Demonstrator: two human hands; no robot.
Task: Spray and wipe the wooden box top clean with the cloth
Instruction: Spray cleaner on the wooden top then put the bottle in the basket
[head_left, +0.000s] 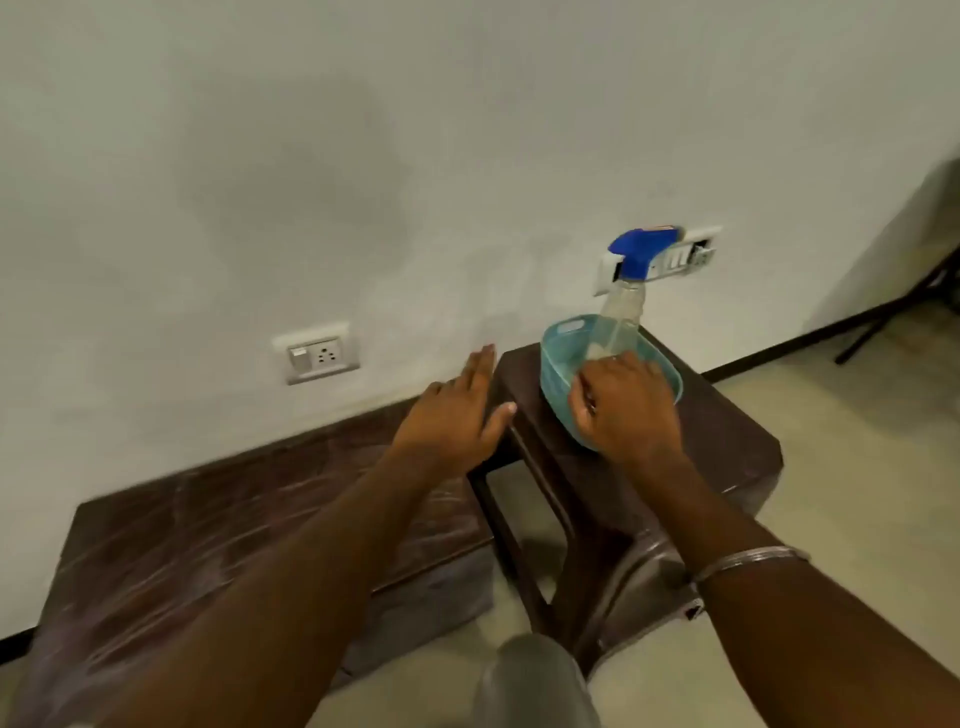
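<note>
The low dark wooden box (208, 530) stands against the wall at the left, and its top shows pale dusty streaks. To its right, on a brown stool (727, 447), sits a teal plastic basket (561, 332). A clear spray bottle (623, 306) with a blue trigger head stands upright in it. My right hand (623, 410) reaches down into the basket at the bottle's base, fingers curled; what they hold is hidden. A pale patch shows beside the fingers; no cloth is clearly visible. My left hand (457, 410) hovers flat with straight fingers over the gap between box and stool.
A wall socket (317, 353) is above the box, and a switch panel (685, 257) is behind the bottle. Black stand legs (893, 322) cross the floor at the far right. My knee (535, 680) is at the bottom, in front of the stool.
</note>
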